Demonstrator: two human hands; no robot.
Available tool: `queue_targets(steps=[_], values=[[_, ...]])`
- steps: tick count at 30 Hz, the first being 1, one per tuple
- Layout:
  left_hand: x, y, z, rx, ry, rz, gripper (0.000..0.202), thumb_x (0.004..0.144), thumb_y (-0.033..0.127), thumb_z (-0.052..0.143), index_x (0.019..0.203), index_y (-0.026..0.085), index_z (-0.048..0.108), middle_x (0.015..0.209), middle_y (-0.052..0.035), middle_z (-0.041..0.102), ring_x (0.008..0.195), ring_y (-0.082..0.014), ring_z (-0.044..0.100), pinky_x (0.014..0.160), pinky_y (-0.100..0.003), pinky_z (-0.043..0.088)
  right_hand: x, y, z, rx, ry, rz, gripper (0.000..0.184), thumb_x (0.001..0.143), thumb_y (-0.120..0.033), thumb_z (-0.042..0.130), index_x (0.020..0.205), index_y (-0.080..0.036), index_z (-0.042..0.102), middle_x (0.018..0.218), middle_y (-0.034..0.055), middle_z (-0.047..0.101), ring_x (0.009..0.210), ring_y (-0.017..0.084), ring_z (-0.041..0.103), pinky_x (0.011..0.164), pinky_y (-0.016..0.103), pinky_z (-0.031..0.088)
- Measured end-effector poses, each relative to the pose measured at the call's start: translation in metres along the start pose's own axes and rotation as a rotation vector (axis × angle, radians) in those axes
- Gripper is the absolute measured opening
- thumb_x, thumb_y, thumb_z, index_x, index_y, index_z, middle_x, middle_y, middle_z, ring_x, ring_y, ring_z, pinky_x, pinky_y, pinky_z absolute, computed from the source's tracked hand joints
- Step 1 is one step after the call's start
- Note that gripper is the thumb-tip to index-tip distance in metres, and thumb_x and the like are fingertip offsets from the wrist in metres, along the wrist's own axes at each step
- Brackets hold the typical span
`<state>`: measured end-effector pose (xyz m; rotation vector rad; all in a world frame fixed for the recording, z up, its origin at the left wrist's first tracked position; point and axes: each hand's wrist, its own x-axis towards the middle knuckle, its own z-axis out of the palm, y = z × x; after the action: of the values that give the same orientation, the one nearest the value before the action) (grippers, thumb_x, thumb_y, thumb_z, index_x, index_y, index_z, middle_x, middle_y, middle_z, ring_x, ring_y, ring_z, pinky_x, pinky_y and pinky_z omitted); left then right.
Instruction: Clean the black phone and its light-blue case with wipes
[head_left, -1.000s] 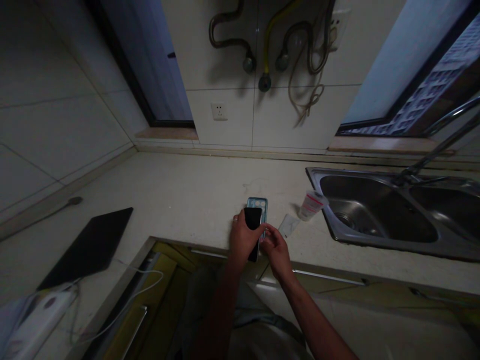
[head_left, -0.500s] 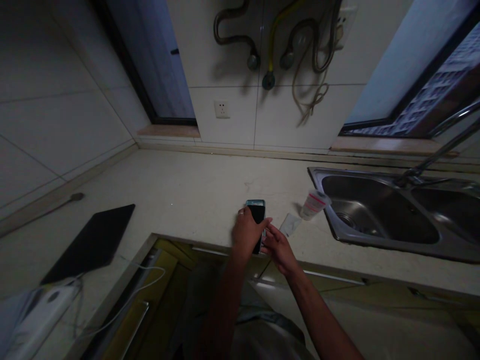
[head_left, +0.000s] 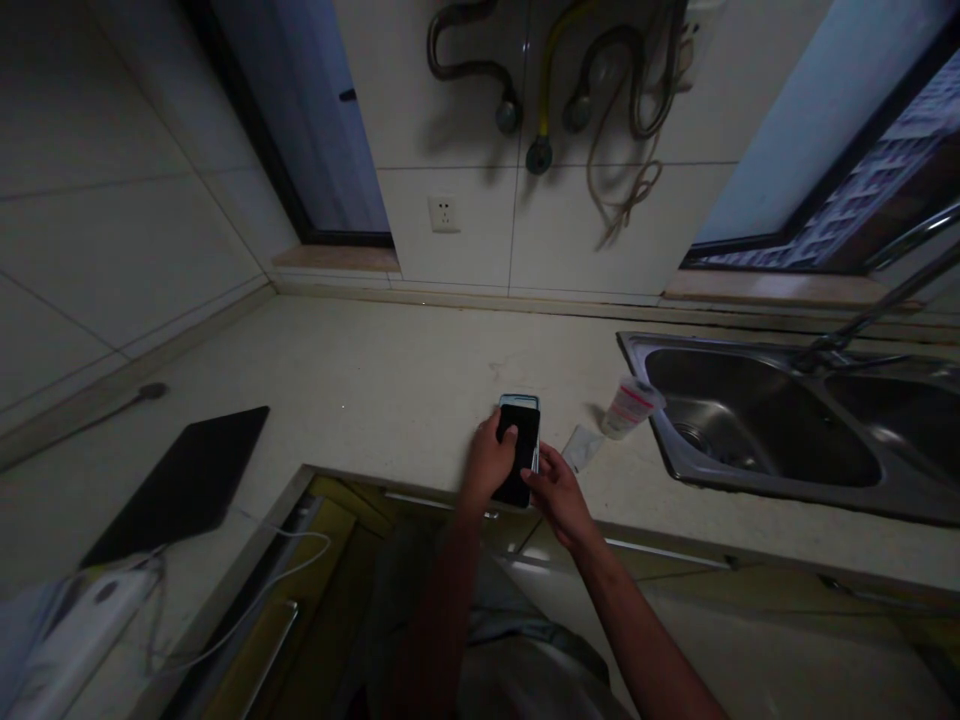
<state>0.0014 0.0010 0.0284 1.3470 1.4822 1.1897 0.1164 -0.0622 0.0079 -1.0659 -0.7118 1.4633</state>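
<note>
A smartphone [head_left: 529,428] with a black front lies at the front edge of the counter, long side pointing away from me. At its far end a pale strip with a bluish rim shows beyond the black area. My left hand [head_left: 487,464] grips the phone's left side, its thumb resting on the black face. On the right edge, my right hand [head_left: 561,500] is closed with the thumb over the lower face and fingers along the side. The fingertips under the phone are hidden. Just right of it lies a small pale packet [head_left: 582,447].
A tilted plastic cup [head_left: 629,408] with red print stands beside the double steel sink [head_left: 660,450]. At left are a dark flat board [head_left: 187,480], a white device [head_left: 90,630] with a cable [head_left: 300,575], and a long-handled utensil [head_left: 152,391].
The left hand has drawn back leftward and its thumb now lies on the black face, uncovering more of it. The phone has shifted slightly right. The right thumb has moved down onto its lower face.
</note>
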Motion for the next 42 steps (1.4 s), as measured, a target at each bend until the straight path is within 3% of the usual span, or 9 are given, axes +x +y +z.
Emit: queue_targets(steps=[3,6,10,17,28,33,37,42], values=[[0.003,0.003,-0.008,-0.294,-0.075,-0.131,0.047,0.076,0.038,0.073,0.117,0.019,0.064,0.111,-0.0121,0.071,0.102,-0.025,0.067,0.088,-0.036,0.049,-0.001,0.0,0.0,0.033,0.004,-0.02,0.06,0.064,-0.038,0.083,0.118,-0.026,0.061,0.12,0.007,0.071,0.093,0.026,0.071,0.073,0.036,0.057],[0.006,0.006,-0.013,-0.565,-0.161,-0.237,0.05,0.069,0.046,0.077,0.106,0.015,0.066,0.094,-0.0102,0.073,0.082,-0.022,0.068,0.074,-0.032,0.051,-0.004,-0.001,0.001,0.07,-0.025,-0.039,0.059,0.063,-0.037,0.083,0.116,-0.024,0.063,0.113,0.007,0.074,0.098,0.027,0.07,0.083,0.04,0.056],[0.007,0.006,-0.013,-0.772,-0.194,-0.265,0.047,0.062,0.048,0.082,0.092,0.014,0.066,0.079,-0.0049,0.071,0.071,-0.0179,0.065,0.068,-0.028,0.049,-0.006,-0.001,0.0,0.034,-0.02,-0.06,0.054,0.066,-0.045,0.081,0.113,-0.023,0.067,0.105,0.0069,0.076,0.098,0.028,0.069,0.083,0.041,0.055],[0.005,0.006,-0.004,-0.788,-0.165,-0.247,0.048,0.059,0.046,0.085,0.088,0.013,0.066,0.071,-0.0018,0.067,0.062,-0.014,0.06,0.062,-0.026,0.045,-0.005,-0.003,-0.01,-0.077,0.033,-0.108,0.046,0.073,-0.051,0.077,0.108,-0.022,0.071,0.096,0.0048,0.077,0.098,0.028,0.069,0.089,0.041,0.052],[0.003,0.005,-0.006,-0.796,-0.106,-0.226,0.041,0.063,0.046,0.083,0.081,0.014,0.066,0.065,0.0014,0.062,0.058,-0.0109,0.056,0.06,-0.024,0.043,-0.003,0.001,-0.013,-0.17,-0.03,-0.111,0.044,0.076,-0.057,0.072,0.105,-0.023,0.072,0.095,0.0037,0.075,0.092,0.026,0.067,0.083,0.038,0.052],[0.0,0.008,-0.006,-0.746,-0.101,-0.234,0.043,0.065,0.054,0.08,0.072,0.016,0.061,0.061,0.0023,0.057,0.059,-0.0112,0.054,0.058,-0.022,0.041,0.0,0.004,-0.016,-0.218,0.057,-0.134,0.044,0.077,-0.061,0.069,0.094,-0.02,0.071,0.08,0.0009,0.071,0.077,0.021,0.063,0.073,0.032,0.049],[0.0,0.006,-0.006,-0.76,-0.132,-0.25,0.048,0.065,0.06,0.078,0.074,0.016,0.061,0.065,0.0008,0.058,0.065,-0.0133,0.058,0.063,-0.024,0.044,0.001,0.005,-0.017,-0.218,0.11,-0.149,0.045,0.075,-0.063,0.07,0.084,-0.019,0.068,0.07,-0.0013,0.067,0.068,0.018,0.059,0.067,0.029,0.047],[0.001,-0.003,-0.006,-0.766,-0.113,-0.195,0.048,0.063,0.058,0.08,0.078,0.016,0.063,0.071,-0.0006,0.062,0.07,-0.0152,0.06,0.068,-0.027,0.045,-0.001,0.002,-0.015,-0.204,0.088,-0.138,0.044,0.074,-0.062,0.071,0.087,-0.02,0.069,0.077,0.0001,0.071,0.073,0.021,0.063,0.068,0.03,0.05]])
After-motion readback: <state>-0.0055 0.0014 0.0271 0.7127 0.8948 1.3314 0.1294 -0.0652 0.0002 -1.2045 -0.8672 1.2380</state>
